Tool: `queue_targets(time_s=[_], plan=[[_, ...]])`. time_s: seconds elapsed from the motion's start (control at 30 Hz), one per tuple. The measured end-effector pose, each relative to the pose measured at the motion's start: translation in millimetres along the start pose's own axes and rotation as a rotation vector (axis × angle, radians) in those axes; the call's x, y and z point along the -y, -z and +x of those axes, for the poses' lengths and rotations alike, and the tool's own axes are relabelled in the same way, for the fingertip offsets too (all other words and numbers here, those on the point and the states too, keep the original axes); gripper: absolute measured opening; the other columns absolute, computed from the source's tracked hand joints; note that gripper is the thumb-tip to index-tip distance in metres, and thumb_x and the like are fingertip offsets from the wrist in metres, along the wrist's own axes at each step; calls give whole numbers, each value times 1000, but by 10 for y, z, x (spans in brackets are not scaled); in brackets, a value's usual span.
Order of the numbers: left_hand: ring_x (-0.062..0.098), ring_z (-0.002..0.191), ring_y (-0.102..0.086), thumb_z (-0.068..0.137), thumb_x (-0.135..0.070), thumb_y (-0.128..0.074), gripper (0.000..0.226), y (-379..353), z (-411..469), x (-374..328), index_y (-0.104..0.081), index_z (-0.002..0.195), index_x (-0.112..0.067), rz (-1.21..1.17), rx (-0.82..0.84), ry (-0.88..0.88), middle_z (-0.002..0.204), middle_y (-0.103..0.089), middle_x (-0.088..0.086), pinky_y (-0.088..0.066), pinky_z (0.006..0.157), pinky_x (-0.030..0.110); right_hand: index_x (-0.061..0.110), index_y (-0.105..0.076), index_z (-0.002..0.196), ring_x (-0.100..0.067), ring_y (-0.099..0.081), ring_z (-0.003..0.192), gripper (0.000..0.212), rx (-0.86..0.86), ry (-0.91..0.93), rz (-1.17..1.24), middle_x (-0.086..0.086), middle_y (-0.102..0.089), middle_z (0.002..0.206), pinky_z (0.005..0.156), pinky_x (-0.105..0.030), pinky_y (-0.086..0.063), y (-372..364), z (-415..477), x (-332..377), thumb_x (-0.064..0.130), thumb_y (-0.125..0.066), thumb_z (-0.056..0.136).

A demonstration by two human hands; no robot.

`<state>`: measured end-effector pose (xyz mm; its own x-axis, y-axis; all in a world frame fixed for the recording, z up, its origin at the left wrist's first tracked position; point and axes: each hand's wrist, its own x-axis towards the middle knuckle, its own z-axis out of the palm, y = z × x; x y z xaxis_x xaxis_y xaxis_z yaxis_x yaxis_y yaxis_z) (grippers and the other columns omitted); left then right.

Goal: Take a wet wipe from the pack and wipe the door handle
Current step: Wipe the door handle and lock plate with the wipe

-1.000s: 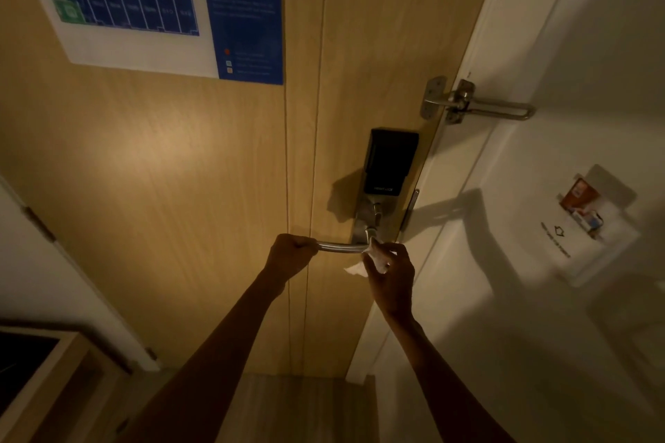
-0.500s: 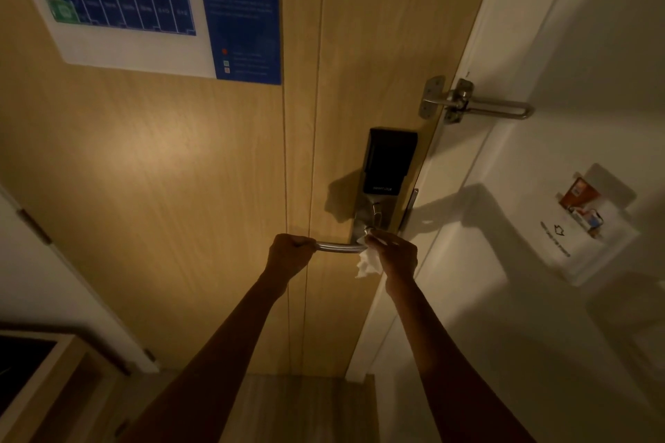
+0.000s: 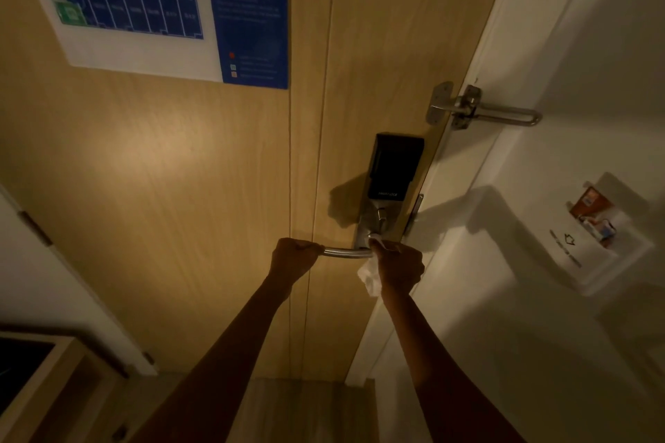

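Observation:
A silver lever door handle (image 3: 347,253) runs across the wooden door (image 3: 180,191) below a black electronic lock (image 3: 394,165). My left hand (image 3: 291,259) is closed around the free left end of the handle. My right hand (image 3: 399,266) holds a white wet wipe (image 3: 369,275) and presses it against the handle's right end, at the lock plate. Part of the wipe hangs down below my right hand. The pack of wipes is not in view.
A metal swing-bar door guard (image 3: 478,111) sits above the lock at the door's edge. A white wall (image 3: 539,334) on the right carries a key-card holder (image 3: 597,227). A blue evacuation plan (image 3: 162,4) hangs on the door. A wooden cabinet (image 3: 43,370) is at lower left.
My right hand has moved with the wipe from just below the handle up onto its right end by the lock plate. My left hand has kept its grip on the handle.

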<state>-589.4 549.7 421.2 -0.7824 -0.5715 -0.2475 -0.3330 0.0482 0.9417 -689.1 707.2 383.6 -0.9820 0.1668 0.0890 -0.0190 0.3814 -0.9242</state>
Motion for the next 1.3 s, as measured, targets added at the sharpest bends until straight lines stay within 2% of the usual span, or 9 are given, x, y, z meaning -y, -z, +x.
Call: queue_targets(time_s=[0.1, 0.2, 0.37, 0.5, 0.73, 0.93, 1.1, 1.23, 1.3], plan=[[16, 69, -59, 82, -18, -68, 13, -12, -10, 13, -76, 88, -10, -14, -1, 6, 75, -67, 9, -45, 63, 26, 5, -69, 96, -22, -66, 82, 65, 83, -79, -213, -8, -72, 91, 71, -26, -44, -11, 165, 37, 65, -69, 71], [18, 69, -59, 81, -21, -71, 14, -4, 9, 21, -76, 88, -10, -26, 0, 18, 74, -68, 10, -46, 65, 29, 2, -59, 112, -29, -62, 98, 79, 151, -200, -252, -12, -66, 106, 72, -29, -41, -1, 298, 111, 65, -74, 66], [18, 69, -60, 77, -24, -75, 17, -4, 41, 27, -76, 84, -8, -48, -6, 30, 70, -68, 8, -47, 67, 29, 1, -57, 119, -32, -59, 106, 83, 193, -226, -291, -15, -65, 114, 82, -35, -46, 25, 331, 46, 61, -76, 66], [17, 68, -59, 78, -24, -74, 18, 10, 42, 22, -76, 85, -8, -44, 7, 35, 69, -66, 6, -45, 66, 28, 6, -60, 117, -33, -61, 104, 77, 169, -151, -261, -13, -68, 113, 88, -38, -48, -22, 293, 90, 58, -78, 63], [16, 70, -59, 80, -22, -72, 19, 35, 34, 11, -74, 87, -5, -36, 34, 33, 73, -66, 9, -46, 68, 28, 1, -59, 114, -30, -61, 101, 82, 187, -184, -368, -14, -65, 110, 80, -33, -47, 41, 201, 68, 68, -71, 67], [15, 65, -57, 80, -23, -73, 17, 49, 39, -8, -74, 84, -7, -21, 48, 29, 67, -64, 5, -46, 63, 25, 2, -60, 116, -33, -57, 108, 75, 191, -168, -301, -14, -67, 113, 90, -37, -45, 40, 254, 198, 53, -81, 65], [15, 66, -58, 79, -25, -74, 16, 35, 96, -9, -74, 80, -8, -1, 56, 29, 67, -64, 5, -46, 65, 26, 7, -67, 102, -28, -66, 91, 71, 288, -92, -334, -9, -72, 96, 84, -36, -53, 56, 244, 134, 67, -72, 66], [14, 65, -59, 79, -26, -74, 18, 18, 126, 21, -74, 79, -9, -10, 44, 39, 65, -64, 3, -46, 64, 25, 6, -71, 84, -27, -68, 84, 37, 344, -70, -259, -10, -74, 86, 86, -43, -54, 120, 293, 90, 43, -68, 83], [13, 64, -57, 80, -27, -73, 18, 16, 111, 24, -74, 79, -9, -14, 48, 30, 64, -62, 2, -45, 63, 24, 9, -72, 79, -25, -67, 85, 22, 315, -82, -203, -8, -74, 85, 89, -47, -53, 141, 288, 70, 31, -76, 78]])
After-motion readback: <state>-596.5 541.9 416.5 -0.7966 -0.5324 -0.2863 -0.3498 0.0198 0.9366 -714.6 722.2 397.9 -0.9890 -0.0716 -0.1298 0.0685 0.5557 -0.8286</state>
